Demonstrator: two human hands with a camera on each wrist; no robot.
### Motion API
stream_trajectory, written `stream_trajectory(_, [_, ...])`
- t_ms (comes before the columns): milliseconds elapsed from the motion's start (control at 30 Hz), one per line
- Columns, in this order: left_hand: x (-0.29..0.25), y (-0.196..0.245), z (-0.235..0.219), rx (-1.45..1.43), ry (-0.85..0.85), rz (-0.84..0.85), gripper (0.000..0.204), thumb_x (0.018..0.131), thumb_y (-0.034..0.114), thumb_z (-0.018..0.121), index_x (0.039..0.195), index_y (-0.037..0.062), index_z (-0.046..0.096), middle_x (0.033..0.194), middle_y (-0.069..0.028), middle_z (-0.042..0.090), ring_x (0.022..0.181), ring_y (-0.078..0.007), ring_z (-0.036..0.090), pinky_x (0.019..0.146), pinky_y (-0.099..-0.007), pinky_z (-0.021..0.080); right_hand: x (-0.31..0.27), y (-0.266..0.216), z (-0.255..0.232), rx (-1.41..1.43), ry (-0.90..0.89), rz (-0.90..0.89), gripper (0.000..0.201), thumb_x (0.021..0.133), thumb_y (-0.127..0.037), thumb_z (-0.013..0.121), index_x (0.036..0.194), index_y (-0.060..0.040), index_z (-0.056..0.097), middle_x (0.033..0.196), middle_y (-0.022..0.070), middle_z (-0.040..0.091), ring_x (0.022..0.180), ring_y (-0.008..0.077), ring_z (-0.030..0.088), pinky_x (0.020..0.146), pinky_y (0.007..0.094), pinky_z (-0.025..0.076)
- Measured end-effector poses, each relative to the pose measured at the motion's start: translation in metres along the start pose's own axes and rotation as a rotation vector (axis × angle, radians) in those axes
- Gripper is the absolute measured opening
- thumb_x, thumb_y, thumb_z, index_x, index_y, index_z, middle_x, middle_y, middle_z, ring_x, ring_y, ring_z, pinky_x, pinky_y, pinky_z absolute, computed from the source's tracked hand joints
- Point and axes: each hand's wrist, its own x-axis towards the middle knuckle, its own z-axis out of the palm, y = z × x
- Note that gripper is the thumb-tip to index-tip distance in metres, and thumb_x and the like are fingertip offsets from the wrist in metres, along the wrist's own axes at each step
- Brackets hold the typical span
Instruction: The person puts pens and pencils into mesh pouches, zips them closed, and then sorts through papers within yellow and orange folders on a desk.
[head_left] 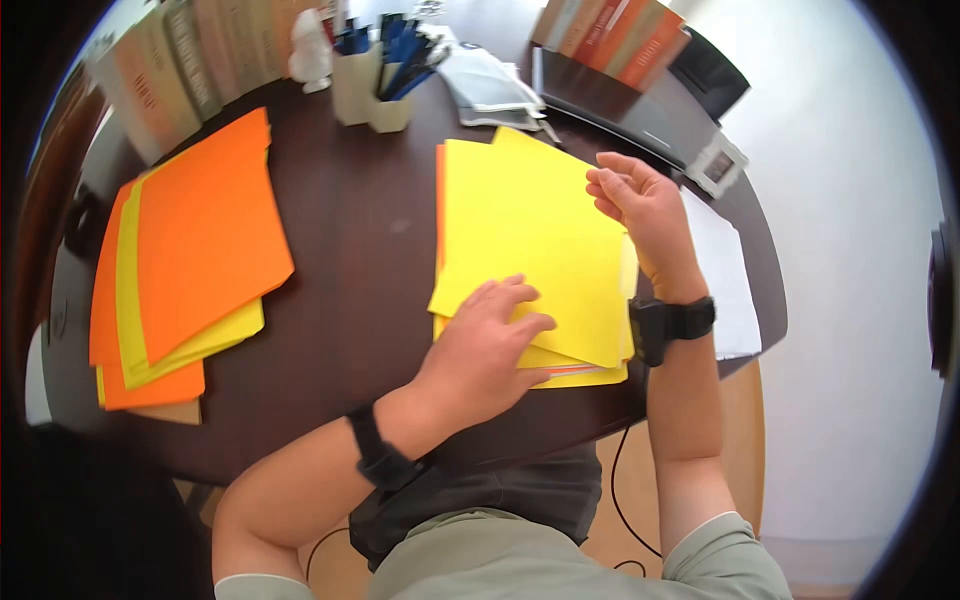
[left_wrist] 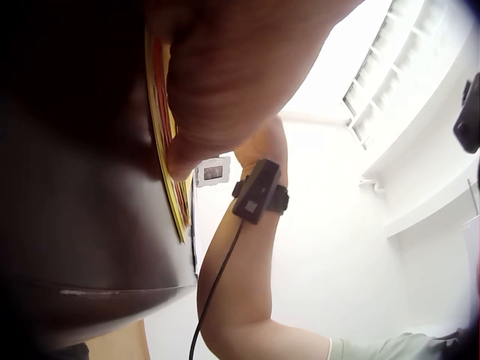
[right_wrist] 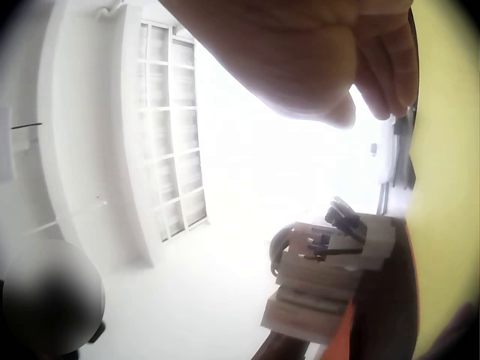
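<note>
In the head view, a stack of yellow folders (head_left: 540,240) lies in front of the person, the top ones askew, with an orange edge (head_left: 440,190) showing at the left. The left hand (head_left: 485,345) rests over the stack's lower left part with its fingers spread. Its thumb lies by the near edge, and the left wrist view shows the layered yellow and orange edges (left_wrist: 169,172) beside it. Over the upper right corner of the stack is the right hand (head_left: 640,215), fingers loosely bent. Nothing shows between these fingers in the right wrist view, where a yellow folder (right_wrist: 450,172) fills the right side.
A fanned pile of orange and yellow folders (head_left: 205,240) lies at the left. Books (head_left: 150,90), pen holders (head_left: 358,90), a mesh pouch (head_left: 490,85) and a laptop (head_left: 600,100) line the back. White paper (head_left: 725,280) and a small frame (head_left: 717,165) are at the right.
</note>
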Motion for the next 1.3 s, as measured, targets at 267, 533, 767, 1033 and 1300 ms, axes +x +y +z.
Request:
stream_trajectory(267, [0.007,0.005,-0.007,0.291,-0.053,-0.114,0.07,0.067,0.033,0.095,0.128,0.013,0.066,0.144,-0.0172,0.051,0.145,-0.0419,0.041,0.122,-0.0577,0.029,-0.014,0.085,-0.036,-0.336,0.319,-0.092,0.04,0.099,-0.027,0.067,0.125,0.004,0.068,0.111,0.0222,0.076,0.1,0.0307,0.075,0.087,0.0357,0.057])
stream_trajectory(533, [0.015,-0.004,-0.011,0.457,-0.142,-0.208,0.079,0.068,0.03,0.094,0.136,0.0093,0.061,0.155,-0.0236,0.044,0.147,-0.0452,0.038,0.124,-0.0562,0.027,-0.01,0.084,-0.04,-0.442,0.299,-0.111,0.041,0.098,-0.026,0.064,0.128,0.0026,0.066,0.116,0.0256,0.072,0.103,0.0393,0.07,0.093,0.0428,0.055])
stream_trajectory(767, [0.018,-0.003,-0.011,0.46,-0.144,-0.193,0.078,0.067,0.025,0.093,0.136,0.009,0.061,0.156,-0.0227,0.046,0.144,-0.0441,0.044,0.121,-0.0517,0.034,-0.003,0.081,-0.043,0.022,0.36,-0.035,0.041,0.1,-0.024,0.065,0.131,0.0038,0.065,0.116,0.0201,0.074,0.098,0.0256,0.073,0.086,0.0354,0.057])
stream_trajectory(1033, [0.019,0.0,-0.013,0.367,-0.142,-0.228,0.086,0.067,0.032,0.095,0.141,0.0087,0.057,0.154,-0.0246,0.044,0.144,-0.0456,0.042,0.12,-0.052,0.035,-0.014,0.057,-0.048,0.414,0.02,0.178,0.043,0.107,-0.029,0.06,0.14,-0.0006,0.059,0.109,0.0066,0.073,0.094,0.0118,0.069,0.082,0.0263,0.057])
stream_trajectory(1300, [0.02,0.005,-0.009,0.351,-0.071,-0.224,0.081,0.078,0.02,0.087,0.148,0.004,0.049,0.155,-0.0252,0.044,0.139,-0.0453,0.049,0.112,-0.0468,0.046,-0.019,0.052,-0.043,0.743,-0.183,0.118,0.048,0.11,-0.031,0.055,0.149,-0.0029,0.052,0.111,0.0056,0.072,0.094,0.0109,0.069,0.083,0.0245,0.058])
